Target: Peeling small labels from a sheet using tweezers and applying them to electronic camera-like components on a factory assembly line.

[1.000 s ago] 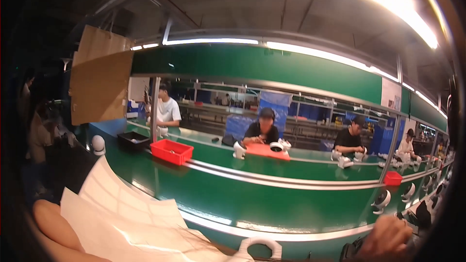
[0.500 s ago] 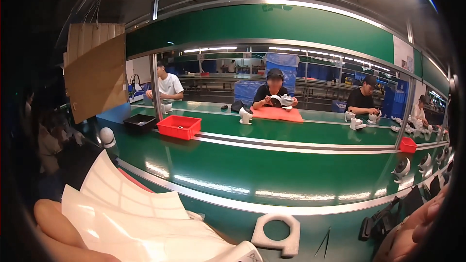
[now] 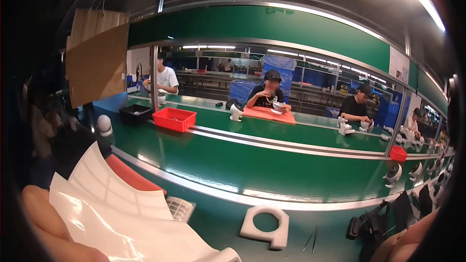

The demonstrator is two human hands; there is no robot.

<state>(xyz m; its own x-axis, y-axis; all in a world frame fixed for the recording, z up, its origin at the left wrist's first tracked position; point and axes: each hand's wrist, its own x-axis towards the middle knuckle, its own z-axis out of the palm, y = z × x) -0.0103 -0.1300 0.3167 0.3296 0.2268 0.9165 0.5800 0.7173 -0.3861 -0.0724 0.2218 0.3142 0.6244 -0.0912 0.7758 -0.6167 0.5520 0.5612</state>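
My left hand (image 3: pixel 46 225) is closed on the edge of large, glossy white sheets (image 3: pixel 126 223), which curl up over the bench at lower left. At the lower right rim only part of my right hand (image 3: pixel 407 242) shows, beside black straps (image 3: pixel 371 228); its fingers are hidden. Between the hands lies a white foam-like block (image 3: pixel 280 235) with a round hole. Thin dark tweezers (image 3: pixel 314 240) rest to its right. A small sheet with a printed grid (image 3: pixel 180 208) sticks out from under the white sheets, near a red mat (image 3: pixel 128 172).
Beyond the bench edge runs a green conveyor belt (image 3: pixel 208 153) carrying white camera-like devices (image 3: pixel 392 175) at right. A red bin (image 3: pixel 174 119) and a black bin (image 3: pixel 136 114) stand farther left. Cardboard (image 3: pixel 97 63) hangs at upper left. Several people work on the far side.
The whole view has shifted slightly. My right hand has sunk lower, its fingers leaving sight. More of the grid-printed sheet and red mat shows beside the white sheets, still held by my left hand.
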